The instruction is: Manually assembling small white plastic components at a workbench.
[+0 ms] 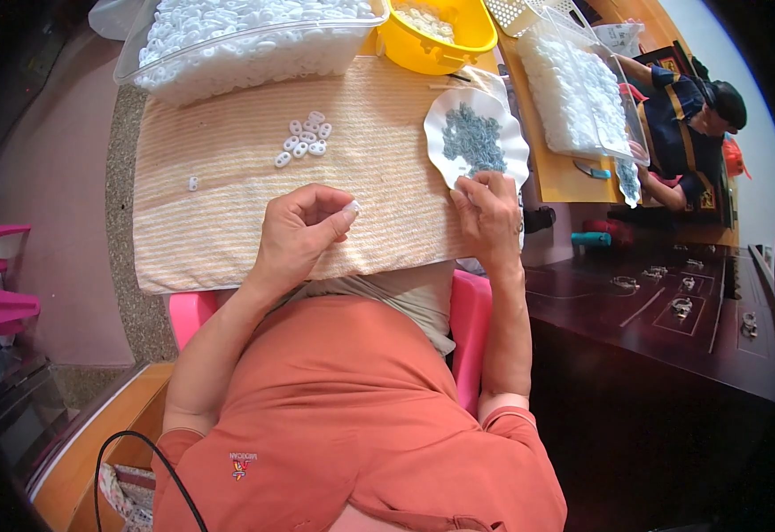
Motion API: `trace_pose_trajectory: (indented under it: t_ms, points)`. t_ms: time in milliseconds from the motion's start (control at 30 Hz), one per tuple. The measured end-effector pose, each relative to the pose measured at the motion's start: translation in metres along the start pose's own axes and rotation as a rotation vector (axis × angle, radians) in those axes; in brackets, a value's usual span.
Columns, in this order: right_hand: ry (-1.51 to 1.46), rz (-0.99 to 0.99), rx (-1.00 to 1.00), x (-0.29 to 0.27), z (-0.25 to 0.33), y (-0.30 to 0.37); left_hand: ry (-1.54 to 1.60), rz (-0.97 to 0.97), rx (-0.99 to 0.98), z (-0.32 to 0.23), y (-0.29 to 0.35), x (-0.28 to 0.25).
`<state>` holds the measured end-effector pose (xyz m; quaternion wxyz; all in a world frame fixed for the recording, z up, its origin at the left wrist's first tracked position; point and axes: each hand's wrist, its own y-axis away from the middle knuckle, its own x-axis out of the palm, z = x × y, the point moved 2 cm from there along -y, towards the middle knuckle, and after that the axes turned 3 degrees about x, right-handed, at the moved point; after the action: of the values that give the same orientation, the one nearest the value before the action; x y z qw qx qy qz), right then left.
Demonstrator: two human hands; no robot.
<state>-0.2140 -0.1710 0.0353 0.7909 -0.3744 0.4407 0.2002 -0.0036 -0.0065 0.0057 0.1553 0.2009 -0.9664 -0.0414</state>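
Note:
Above the striped cloth, my left hand [303, 232] is closed, pinching a small white plastic piece [353, 206] between thumb and index finger. Most of that piece is covered by the fingertips. My right hand [491, 217] is at the near edge of a white wavy-rimmed plate [438, 124], its fingers drawn together. Whatever those fingers may hold is hidden. On the plate lies a heap of small grey-blue pieces [473, 137]. A group of white two-holed oval plastic parts [307, 136] rests on the cloth beyond my left hand, with one more white part [193, 183] apart at the left.
A large clear bin [254, 58] of white parts stands at the far left, beside a yellow basin [436, 58]. At right, a co-worker [684, 133] sits by another clear bin [578, 97] on a wooden table. A pink chair [2, 284] stands left.

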Motion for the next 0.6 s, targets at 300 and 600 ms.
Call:
trace_pose_trajectory:
  t_ms: [300, 600]
  points:
    - [-0.013, -0.15, -0.091, 0.0086, -0.0042, 0.0087, -0.01, -0.008, 0.001, -0.0016, 0.0007, 0.0012]
    - [-0.063, -0.129, -0.042, 0.0067, -0.0056, 0.0097, 0.023, -0.001, 0.006, 0.0013, 0.0007, 0.0011]
